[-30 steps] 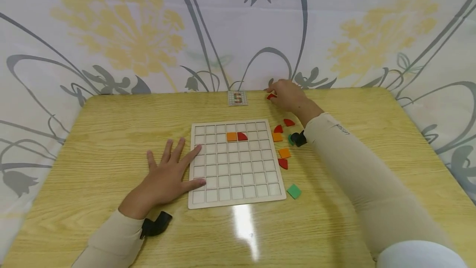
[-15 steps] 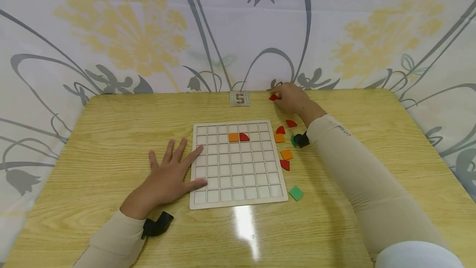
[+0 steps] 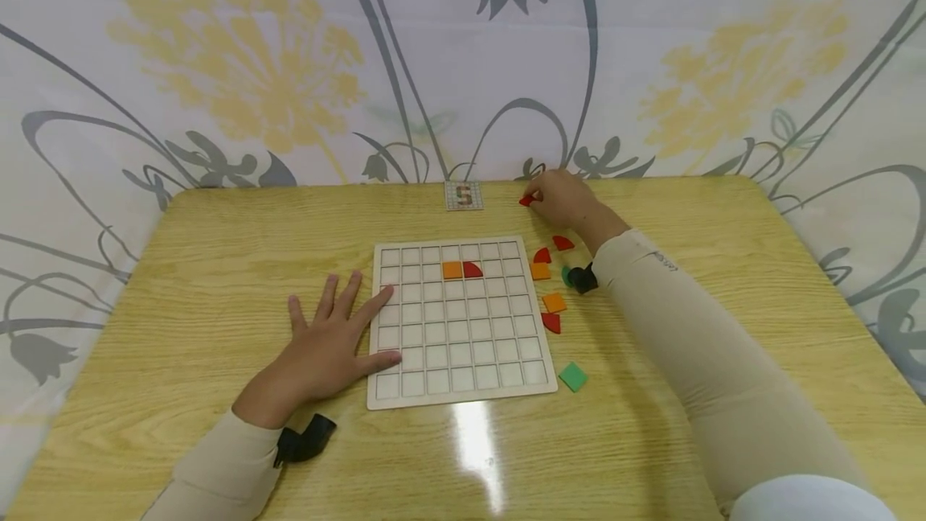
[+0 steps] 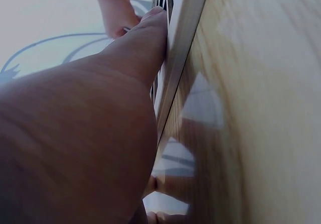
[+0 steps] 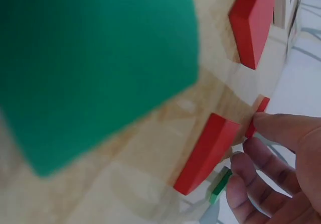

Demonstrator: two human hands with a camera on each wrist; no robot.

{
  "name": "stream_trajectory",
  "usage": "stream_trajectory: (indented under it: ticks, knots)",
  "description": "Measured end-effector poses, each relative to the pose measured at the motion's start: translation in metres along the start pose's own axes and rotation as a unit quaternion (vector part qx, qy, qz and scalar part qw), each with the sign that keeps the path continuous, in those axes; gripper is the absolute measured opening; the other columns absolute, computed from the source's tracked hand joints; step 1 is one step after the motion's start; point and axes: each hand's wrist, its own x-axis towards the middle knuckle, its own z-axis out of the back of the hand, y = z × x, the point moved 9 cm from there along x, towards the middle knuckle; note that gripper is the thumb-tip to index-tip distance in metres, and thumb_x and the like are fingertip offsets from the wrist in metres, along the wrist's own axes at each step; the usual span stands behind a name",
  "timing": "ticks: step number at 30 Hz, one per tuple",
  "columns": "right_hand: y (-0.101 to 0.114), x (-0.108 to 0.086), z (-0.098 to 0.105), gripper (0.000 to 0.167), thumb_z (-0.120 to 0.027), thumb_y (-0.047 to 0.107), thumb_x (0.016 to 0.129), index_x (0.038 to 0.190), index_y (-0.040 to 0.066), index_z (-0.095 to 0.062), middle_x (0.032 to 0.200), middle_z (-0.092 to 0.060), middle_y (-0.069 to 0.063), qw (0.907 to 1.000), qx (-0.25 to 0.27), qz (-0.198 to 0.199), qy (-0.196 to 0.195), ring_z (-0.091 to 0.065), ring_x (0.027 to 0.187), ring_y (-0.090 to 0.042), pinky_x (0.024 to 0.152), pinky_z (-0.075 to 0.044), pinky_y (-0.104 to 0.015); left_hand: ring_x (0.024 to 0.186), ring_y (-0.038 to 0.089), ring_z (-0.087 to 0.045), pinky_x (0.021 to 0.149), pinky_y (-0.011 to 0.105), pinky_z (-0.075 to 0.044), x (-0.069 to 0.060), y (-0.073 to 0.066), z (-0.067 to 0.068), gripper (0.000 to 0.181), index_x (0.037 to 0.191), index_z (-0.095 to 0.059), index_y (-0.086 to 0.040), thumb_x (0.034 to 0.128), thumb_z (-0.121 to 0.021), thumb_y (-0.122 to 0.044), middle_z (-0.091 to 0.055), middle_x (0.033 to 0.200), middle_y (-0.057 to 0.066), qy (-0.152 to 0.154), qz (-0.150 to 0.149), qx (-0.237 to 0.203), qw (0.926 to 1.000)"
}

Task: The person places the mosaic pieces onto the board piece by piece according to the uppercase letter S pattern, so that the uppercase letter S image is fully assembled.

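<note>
My left hand (image 3: 318, 356) lies with spread fingers at the left side of a pale grid board (image 3: 463, 404); its thumb and index finger rest on the board. In the left wrist view the thumb (image 4: 143, 43) touches the board's edge. At the table's far side my right hand (image 3: 563, 199) pinches a red quarter-circle tile (image 3: 526, 200). The right wrist view has that red tile (image 5: 251, 127) at the thumb tip. On the board sit an orange square tile (image 3: 452, 270) and a red quarter-circle tile (image 3: 473, 269), side by side.
Right of the board lie loose red tiles (image 3: 563, 243), orange square tiles (image 3: 554, 302) and a green square tile (image 3: 573, 377). Another green tile (image 3: 567, 275) is partly hidden by the black wrist camera (image 3: 582, 279). A pattern card (image 3: 464, 195) lies by the patterned backdrop (image 3: 434, 63).
My right hand has drawn slightly nearer with the red tile, its fingers now closer together around it. The left hand has stayed put on the board.
</note>
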Motion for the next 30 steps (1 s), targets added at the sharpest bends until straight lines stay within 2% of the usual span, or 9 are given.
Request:
stream_trajectory:
  ticks: [5,15,24,30]
  knots:
    - [-0.001,-0.004,-0.004,0.026,-0.063,0.009,0.097,0.12,0.002,-0.071,0.118,-0.07,-0.02,0.9998,0.018,-0.005,0.0,-0.065,0.106,-0.035,0.094,-0.053,-0.047,0.153,0.046,0.013,0.104,0.08,0.018,-0.001,0.0,-0.001,0.088,0.161,-0.02,-0.033,0.0899,-0.059,-0.067,0.003,0.169,0.017,0.004,0.004,-0.003,1.0]
    - [-0.004,-0.012,-0.004,0.017,-0.065,0.007,0.094,0.11,0.002,-0.061,0.108,-0.067,-0.019,0.9975,0.066,-0.024,-0.005,-0.062,0.094,-0.032,0.084,-0.051,-0.043,0.153,0.046,0.014,0.104,0.08,0.018,-0.002,0.003,-0.002,0.088,0.161,-0.019,-0.034,0.09,-0.058,-0.068,0.005,0.169,0.016,0.004,0.007,-0.003,1.0]
    - [-0.002,-0.018,-0.002,0.01,-0.063,0.005,0.095,0.104,0.002,-0.06,0.105,-0.067,-0.02,0.9956,0.091,-0.019,-0.014,-0.062,0.091,-0.032,0.082,-0.051,-0.042,0.153,0.047,0.012,0.104,0.08,0.018,-0.002,0.003,0.0,0.089,0.161,-0.02,-0.032,0.0896,-0.058,-0.068,0.004,0.169,0.018,0.001,0.004,0.003,1.0]
    - [-0.005,-0.021,-0.003,0.012,-0.062,0.005,0.096,0.108,0.002,-0.061,0.104,-0.065,-0.018,0.9945,0.101,-0.021,-0.014,-0.059,0.09,-0.03,0.081,-0.05,-0.041,0.152,0.047,0.012,0.104,0.08,0.018,-0.001,0.0,0.0,0.089,0.161,-0.02,-0.032,0.0898,-0.059,-0.067,0.004,0.169,0.018,0.002,0.0,0.002,1.0]
